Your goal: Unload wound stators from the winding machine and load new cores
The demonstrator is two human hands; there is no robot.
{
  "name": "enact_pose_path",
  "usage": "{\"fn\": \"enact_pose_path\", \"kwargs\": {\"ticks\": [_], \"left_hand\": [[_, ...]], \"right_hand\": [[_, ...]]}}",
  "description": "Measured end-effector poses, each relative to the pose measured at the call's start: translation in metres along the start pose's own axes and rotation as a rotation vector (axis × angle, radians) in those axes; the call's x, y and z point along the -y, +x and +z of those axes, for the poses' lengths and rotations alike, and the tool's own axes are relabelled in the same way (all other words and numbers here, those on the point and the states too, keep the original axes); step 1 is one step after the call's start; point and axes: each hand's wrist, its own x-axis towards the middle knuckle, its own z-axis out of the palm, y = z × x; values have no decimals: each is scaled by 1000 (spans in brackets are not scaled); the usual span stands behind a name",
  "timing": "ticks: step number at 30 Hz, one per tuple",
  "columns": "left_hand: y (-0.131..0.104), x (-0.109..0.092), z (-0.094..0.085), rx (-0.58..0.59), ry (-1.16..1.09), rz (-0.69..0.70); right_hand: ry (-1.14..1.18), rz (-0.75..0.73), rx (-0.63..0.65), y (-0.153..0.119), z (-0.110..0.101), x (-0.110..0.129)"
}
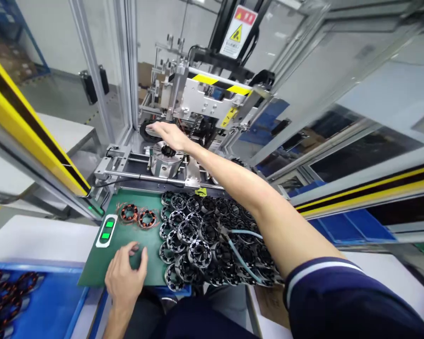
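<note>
The right hand [172, 136] reaches over the round metal fixture [165, 165] with its fingers released and stretched out toward the left, palm down; whether it touches the dark core [168, 150] in the top of that fixture, I cannot tell. The fixture is a short, wide cylinder, its long axis roughly upright and its top facing up. The left hand [125, 273] is free, fingers loosely curled and thumb apart, above the near part of the green work surface [104, 263]. Beyond it, 2 copper-wound rings [129, 213] lie flat side by side, openings up, wire ends spreading out. To their right, black-and-silver rings [199, 254] are crowded together, many with their openings toward the camera, and a pale blue tube [240, 259] crosses them. A panel with 2 green lights [106, 231] lies at the left of the surface. Around stand a metal-framed machine [212, 101], yellow-and-black posts [31, 122], white tables [42, 240] and, at lower left, a blue tray [53, 303] holding more wound rings [7, 299].
</note>
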Motion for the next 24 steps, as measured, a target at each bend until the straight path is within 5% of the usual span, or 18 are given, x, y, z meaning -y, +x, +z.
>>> {"fn": "enact_pose_path", "kwargs": {"ticks": [3, 6, 10, 13, 16, 20, 24], "left_hand": [[-6, 2, 3, 1, -10, -58], [-11, 3, 6, 0, 25, -69], [-16, 7, 9, -5, 35, -72], [-16, 12, 9, -2, 9, -73], [-12, 14, 6, -11, -10, -81], [-4, 12, -4, 0, -28, -36], [-1, 17, -8, 7, -62, -23]], "right_hand": [[196, 11, -214, -59, -61, -16], [158, 166, -297, -125, -104, -65], [12, 452, -109, -181, -100, -137], [22, 500, -76, -190, -80, -160], [83, 441, -150, -187, -77, -149], [139, 340, -424, -203, -94, -111], [185, 350, -632, -288, -103, -74]]}}
